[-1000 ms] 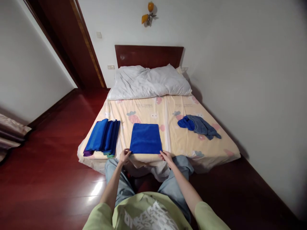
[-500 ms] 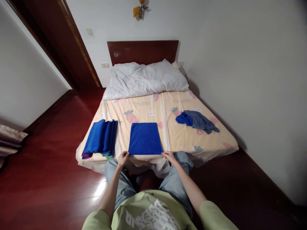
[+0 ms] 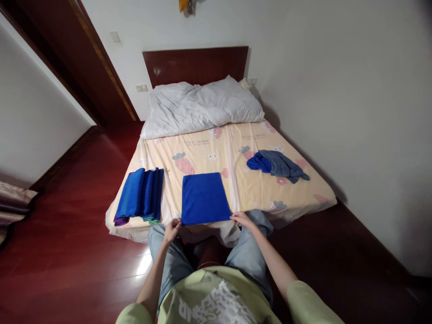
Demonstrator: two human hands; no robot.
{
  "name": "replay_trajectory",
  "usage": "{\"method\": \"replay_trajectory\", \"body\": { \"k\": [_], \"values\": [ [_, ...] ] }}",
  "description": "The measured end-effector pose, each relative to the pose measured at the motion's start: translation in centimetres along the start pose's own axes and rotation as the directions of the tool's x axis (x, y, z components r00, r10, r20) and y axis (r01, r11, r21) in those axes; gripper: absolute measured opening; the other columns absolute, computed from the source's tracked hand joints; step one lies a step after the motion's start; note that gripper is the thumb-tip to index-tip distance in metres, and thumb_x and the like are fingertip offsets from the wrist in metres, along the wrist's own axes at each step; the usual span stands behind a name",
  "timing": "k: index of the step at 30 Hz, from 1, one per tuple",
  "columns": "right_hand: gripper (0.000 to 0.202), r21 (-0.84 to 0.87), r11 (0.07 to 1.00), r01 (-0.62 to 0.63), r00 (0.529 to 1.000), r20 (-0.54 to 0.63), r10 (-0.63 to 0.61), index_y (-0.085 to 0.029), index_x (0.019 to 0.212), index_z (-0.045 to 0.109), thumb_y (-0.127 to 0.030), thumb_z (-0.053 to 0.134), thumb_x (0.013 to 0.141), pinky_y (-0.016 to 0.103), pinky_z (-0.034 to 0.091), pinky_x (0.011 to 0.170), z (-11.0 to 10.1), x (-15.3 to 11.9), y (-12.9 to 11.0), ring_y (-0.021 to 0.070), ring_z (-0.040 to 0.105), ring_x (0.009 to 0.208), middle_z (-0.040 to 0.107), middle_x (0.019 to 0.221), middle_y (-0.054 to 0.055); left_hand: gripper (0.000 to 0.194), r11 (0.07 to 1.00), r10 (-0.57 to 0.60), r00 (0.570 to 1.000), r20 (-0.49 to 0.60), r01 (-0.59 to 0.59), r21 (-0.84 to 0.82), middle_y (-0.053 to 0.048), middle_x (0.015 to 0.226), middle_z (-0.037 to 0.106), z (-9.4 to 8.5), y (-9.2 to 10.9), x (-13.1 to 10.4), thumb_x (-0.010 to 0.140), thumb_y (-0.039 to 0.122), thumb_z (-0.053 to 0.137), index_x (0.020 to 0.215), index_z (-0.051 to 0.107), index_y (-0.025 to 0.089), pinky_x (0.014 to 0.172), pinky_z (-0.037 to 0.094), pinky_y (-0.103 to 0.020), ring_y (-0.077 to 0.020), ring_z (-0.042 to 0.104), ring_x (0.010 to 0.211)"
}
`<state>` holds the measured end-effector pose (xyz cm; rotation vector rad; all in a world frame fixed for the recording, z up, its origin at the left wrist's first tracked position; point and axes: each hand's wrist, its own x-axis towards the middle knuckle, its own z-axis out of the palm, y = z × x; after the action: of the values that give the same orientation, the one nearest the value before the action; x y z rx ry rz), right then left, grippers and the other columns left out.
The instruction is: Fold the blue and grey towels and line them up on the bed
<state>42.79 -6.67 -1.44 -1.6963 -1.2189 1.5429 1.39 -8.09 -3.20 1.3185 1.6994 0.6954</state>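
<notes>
A blue towel lies flat as a near-square at the foot of the bed, its near edge at the mattress edge. My left hand pinches its near left corner. At the near right corner, my right hand has its fingers closed on the cloth. To the left rests a row of folded towels, mostly blue, with purple and green edges showing underneath. Over on the right side of the bed is a crumpled heap of a blue cloth and a grey-blue cloth.
The bed has a pale yellow sheet with carrot prints. A white quilt is bunched against the dark wooden headboard. A wall runs along the right, and dark red flooring shows at the left.
The towel's near edge has come slightly toward me with both hands, its left corner lower than its right. The camera view has shifted a little.
</notes>
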Motion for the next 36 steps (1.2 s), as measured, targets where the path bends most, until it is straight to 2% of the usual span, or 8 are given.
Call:
{"method": "replay_trajectory", "body": {
  "k": [5, 8, 11, 18, 22, 26, 31, 36],
  "values": [
    [0.019, -0.022, 0.998, 0.065, 0.986, -0.151, -0.068, -0.02, 0.055, 0.062, -0.028, 0.071, 0.069, 0.025, 0.037, 0.047, -0.1, 1.4, -1.3, 0.0147, 0.051, 0.049, 0.057, 0.048, 0.0, 0.05, 0.997, 0.075, 0.997, -0.011, -0.075, -0.024, -0.006, 0.083, 0.075, -0.1, 0.3, 2.0, 0.079, 0.064, 0.054, 0.106, 0.061, 0.023, 0.08, 0.057, -0.039, -0.0276, 0.073, 0.084],
    [0.01, -0.086, 0.989, 0.12, 0.928, -0.344, -0.142, -0.02, 0.067, 0.067, -0.029, 0.065, 0.071, 0.028, 0.052, 0.068, -0.4, 3.8, -2.1, 0.0209, 0.067, 0.072, 0.07, 0.068, 0.003, 0.044, 0.993, 0.119, 0.993, -0.027, -0.118, 0.021, -0.007, 0.093, 0.076, -0.3, 1.9, 4.3, 0.084, 0.06, 0.052, 0.106, 0.062, 0.023, 0.084, 0.057, -0.037, -0.0261, 0.073, 0.092],
    [0.02, -0.218, 0.965, 0.147, 0.862, -0.449, -0.233, -0.018, 0.088, 0.071, -0.029, 0.06, 0.076, 0.035, 0.055, 0.086, 0.0, 6.9, -2.7, 0.0231, 0.07, 0.087, 0.076, 0.093, 0.009, 0.04, 0.993, 0.12, 0.992, -0.028, -0.12, 0.017, -0.01, 0.1, 0.076, 0.0, 4.1, 7.6, 0.086, 0.053, 0.053, 0.108, 0.062, 0.021, 0.086, 0.057, -0.038, -0.0254, 0.072, 0.093],
    [0.041, -0.533, 0.798, 0.28, 0.805, -0.323, -0.498, -0.014, 0.124, 0.066, -0.026, 0.054, 0.087, 0.044, 0.045, 0.11, 2.4, 14.4, -4.7, 0.0288, 0.059, 0.122, 0.066, 0.126, 0.017, 0.041, 0.999, 0.002, 0.991, -0.134, -0.007, -0.039, -0.016, 0.114, 0.073, 1.5, 7.5, 16.3, 0.086, 0.04, 0.061, 0.119, 0.062, 0.015, 0.087, 0.056, -0.036, -0.0252, 0.072, 0.101],
    [0.042, -0.592, 0.741, 0.318, 0.778, -0.284, -0.561, -0.014, 0.129, 0.064, -0.025, 0.05, 0.091, 0.047, 0.042, 0.114, 3.3, 18.4, -5.7, 0.0304, 0.053, 0.13, 0.06, 0.136, 0.018, 0.046, 0.992, -0.027, 0.98, -0.196, 0.002, -0.13, -0.016, 0.113, 0.074, 1.9, 8.3, 20.9, 0.086, 0.039, 0.066, 0.125, 0.06, 0.016, 0.085, 0.056, -0.035, -0.0252, 0.072, 0.099],
    [0.04, -0.603, 0.719, 0.345, 0.717, -0.326, -0.617, -0.014, 0.126, 0.067, -0.025, 0.046, 0.093, 0.05, 0.041, 0.114, 3.4, 22.6, -6.9, 0.0306, 0.053, 0.131, 0.06, 0.137, 0.018, 0.04, 0.982, -0.012, 0.952, -0.306, -0.046, -0.182, -0.014, 0.106, 0.076, 2.8, 8.6, 24.9, 0.085, 0.032, 0.067, 0.122, 0.06, 0.017, 0.086, 0.057, -0.037, -0.0245, 0.073, 0.094],
    [0.035, -0.543, 0.775, 0.322, 0.691, -0.425, -0.585, -0.013, 0.117, 0.07, -0.026, 0.048, 0.093, 0.048, 0.046, 0.108, 2.3, 26.4, -7.7, 0.0303, 0.061, 0.117, 0.066, 0.121, 0.02, 0.032, 0.972, 0.089, 0.887, -0.452, -0.177, -0.156, -0.011, 0.105, 0.075, 4.8, 7.6, 26.6, 0.089, 0.034, 0.062, 0.116, 0.065, 0.018, 0.089, 0.057, -0.037, -0.0231, 0.072, 0.096],
    [0.032, -0.479, 0.783, 0.397, 0.661, -0.442, -0.606, -0.017, 0.104, 0.073, -0.035, 0.047, 0.097, 0.04, 0.052, 0.097, 1.5, 26.9, -7.2, 0.0261, 0.065, 0.101, 0.068, 0.106, 0.015, 0.029, 0.978, 0.165, 0.836, -0.523, -0.208, -0.024, -0.011, 0.102, 0.074, 5.4, 7.0, 26.3, 0.095, 0.039, 0.054, 0.106, 0.07, 0.018, 0.086, 0.055, -0.036, -0.0237, 0.07, 0.091]
  ]
}}
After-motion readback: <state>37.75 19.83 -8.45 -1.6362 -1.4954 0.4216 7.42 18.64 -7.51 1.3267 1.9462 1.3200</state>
